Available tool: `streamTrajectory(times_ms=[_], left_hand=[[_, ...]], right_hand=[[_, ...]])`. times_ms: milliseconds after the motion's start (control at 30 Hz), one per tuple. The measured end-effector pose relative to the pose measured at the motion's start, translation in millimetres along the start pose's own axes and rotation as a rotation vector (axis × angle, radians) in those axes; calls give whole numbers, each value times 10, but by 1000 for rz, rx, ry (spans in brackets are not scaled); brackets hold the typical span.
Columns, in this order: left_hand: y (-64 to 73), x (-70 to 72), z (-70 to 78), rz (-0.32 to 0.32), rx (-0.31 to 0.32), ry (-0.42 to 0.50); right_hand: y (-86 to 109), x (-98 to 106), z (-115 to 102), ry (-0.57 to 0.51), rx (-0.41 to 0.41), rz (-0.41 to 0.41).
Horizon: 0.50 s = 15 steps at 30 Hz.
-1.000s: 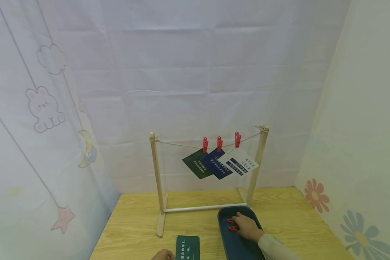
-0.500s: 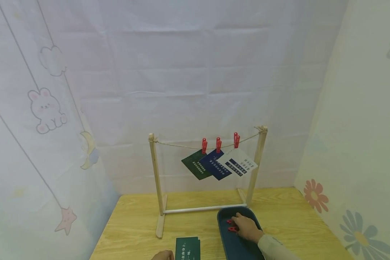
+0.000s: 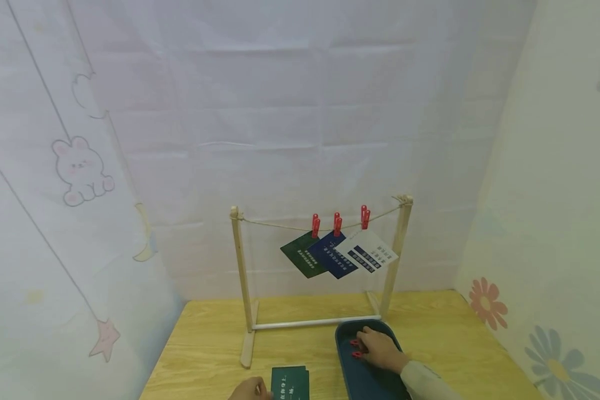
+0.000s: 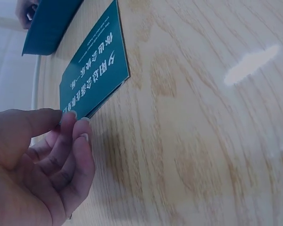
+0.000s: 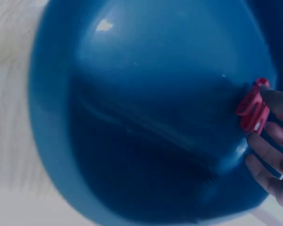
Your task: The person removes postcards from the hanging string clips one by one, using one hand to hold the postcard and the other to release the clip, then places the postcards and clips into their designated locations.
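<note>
My left hand is at the left edge of a small stack of dark green cards with white writing. In the left wrist view, its thumb and fingertips pinch the near corner of the green cards, the other fingers curled. My right hand reaches into a dark blue tray. In the right wrist view, its thumb and fingers pinch a red clothespin; fingers partly cover it. Two red bits of clothespin, upper and lower, show beside the fingers in the head view.
Behind, a wooden rack carries a string. Red clothespins hold a green card, a blue card and a white card on it. The wood-grain table meets printed curtains.
My left hand has shifted slightly and now meets the card stack's edge. My right hand stays in the tray, and the lower red clothespin beside its fingers has turned a little.
</note>
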State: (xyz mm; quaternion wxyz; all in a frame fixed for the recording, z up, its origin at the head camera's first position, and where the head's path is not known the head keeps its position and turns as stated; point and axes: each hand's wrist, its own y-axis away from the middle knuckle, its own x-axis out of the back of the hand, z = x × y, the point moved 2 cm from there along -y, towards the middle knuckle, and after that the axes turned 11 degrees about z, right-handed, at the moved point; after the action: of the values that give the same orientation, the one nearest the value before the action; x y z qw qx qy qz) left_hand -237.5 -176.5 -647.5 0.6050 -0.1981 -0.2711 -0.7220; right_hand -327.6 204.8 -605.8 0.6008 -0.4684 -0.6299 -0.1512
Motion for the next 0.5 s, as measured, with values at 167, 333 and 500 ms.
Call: streamTrajectory(times_ms=[167,333,500], left_hand=[[-18,20,76,-5,-40,112],[-47,-5,174,28,-51,154],[-50,-28,247,62,-99,165]], right_hand=[[-76,208,-72,3,59,47],[-178,381,-134,-3,138,136],[-219,549,-198,-9,202,188]])
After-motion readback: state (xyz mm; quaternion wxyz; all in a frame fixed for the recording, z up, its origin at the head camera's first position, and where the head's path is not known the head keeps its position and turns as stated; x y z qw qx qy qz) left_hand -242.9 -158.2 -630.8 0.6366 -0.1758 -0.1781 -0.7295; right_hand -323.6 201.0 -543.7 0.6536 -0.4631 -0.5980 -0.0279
